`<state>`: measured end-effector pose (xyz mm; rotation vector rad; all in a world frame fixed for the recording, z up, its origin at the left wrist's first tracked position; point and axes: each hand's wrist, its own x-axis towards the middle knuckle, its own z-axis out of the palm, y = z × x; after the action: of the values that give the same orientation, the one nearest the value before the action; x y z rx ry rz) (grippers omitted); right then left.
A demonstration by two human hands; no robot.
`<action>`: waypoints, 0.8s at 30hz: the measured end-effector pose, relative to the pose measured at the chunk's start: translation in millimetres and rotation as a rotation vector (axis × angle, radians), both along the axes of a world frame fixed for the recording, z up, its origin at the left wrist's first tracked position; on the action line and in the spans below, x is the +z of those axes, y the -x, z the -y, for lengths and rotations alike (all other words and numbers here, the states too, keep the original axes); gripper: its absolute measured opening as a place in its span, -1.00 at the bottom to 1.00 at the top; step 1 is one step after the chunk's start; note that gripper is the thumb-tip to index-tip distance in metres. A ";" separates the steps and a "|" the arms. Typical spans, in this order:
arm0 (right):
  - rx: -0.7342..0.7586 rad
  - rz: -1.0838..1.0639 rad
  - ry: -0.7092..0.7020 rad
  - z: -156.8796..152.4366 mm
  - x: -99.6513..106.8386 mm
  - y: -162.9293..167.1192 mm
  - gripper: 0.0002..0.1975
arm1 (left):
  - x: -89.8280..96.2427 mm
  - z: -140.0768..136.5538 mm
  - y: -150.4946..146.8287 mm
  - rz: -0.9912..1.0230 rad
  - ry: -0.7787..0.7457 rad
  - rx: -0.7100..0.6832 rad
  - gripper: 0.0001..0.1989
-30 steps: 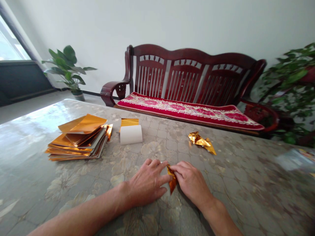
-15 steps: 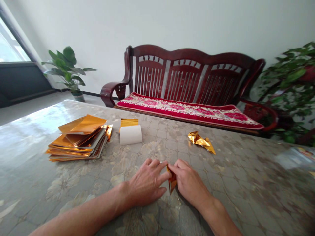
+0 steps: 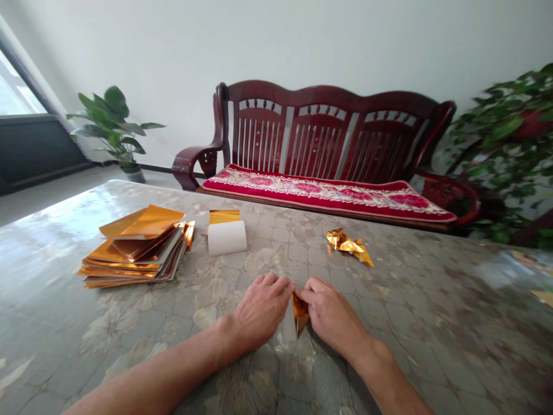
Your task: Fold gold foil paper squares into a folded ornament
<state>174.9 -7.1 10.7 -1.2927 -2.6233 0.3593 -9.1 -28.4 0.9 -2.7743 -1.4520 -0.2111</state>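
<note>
Between my two hands, on the table near its front, is a partly folded sheet of gold foil paper (image 3: 300, 314) with a pale back. My left hand (image 3: 264, 305) has its fingers closed together over the paper's left side and top. My right hand (image 3: 326, 308) pinches the top right of the sheet between thumb and curled fingers. The lower part of the paper shows below the hands, its gold face folded at the right and pale side at the left. Its upper edge is hidden under my fingers.
A stack of gold foil paper (image 3: 133, 253) lies at the left of the patterned table (image 3: 173, 334). A curled sheet (image 3: 227, 237) rests beside it. Crumpled-looking folded gold foil (image 3: 349, 245) is behind my right hand. A plastic bag (image 3: 514, 271) lies far right; a wooden bench (image 3: 319, 138) stands beyond.
My left fingers, spread before, have drawn together and shifted on the paper. More of its pale left side now shows. The view has turned slightly.
</note>
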 end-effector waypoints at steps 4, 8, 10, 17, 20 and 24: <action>0.016 0.017 0.007 -1.4 3.2 -3.3 -0.65 | 0.4 -1.2 1.2 -0.047 -0.034 -0.020 -0.82; 0.024 0.047 0.019 -2.0 6.7 -8.2 -0.64 | 1.4 -1.3 2.5 -0.077 -0.055 -0.033 -0.78; 0.030 0.050 0.035 -2.2 7.8 -10.8 -0.63 | 1.1 -1.3 2.5 -0.089 -0.065 -0.028 -0.77; 0.014 0.036 0.083 -0.9 10.7 -16.1 -0.58 | -3.6 -1.2 3.8 -0.115 -0.095 -0.024 -0.70; -0.014 0.026 0.098 -2.7 11.2 -18.7 -0.55 | -5.3 -1.2 4.6 -0.124 -0.112 -0.030 -0.65; -0.118 -0.091 0.143 -10.8 4.5 -21.1 -0.59 | -5.2 -1.3 3.9 -0.119 -0.111 -0.048 -0.67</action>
<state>195.9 3.6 15.1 -1.4318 -2.4712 0.5813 -13.0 -27.0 -4.3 -2.6846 -1.3066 -0.1206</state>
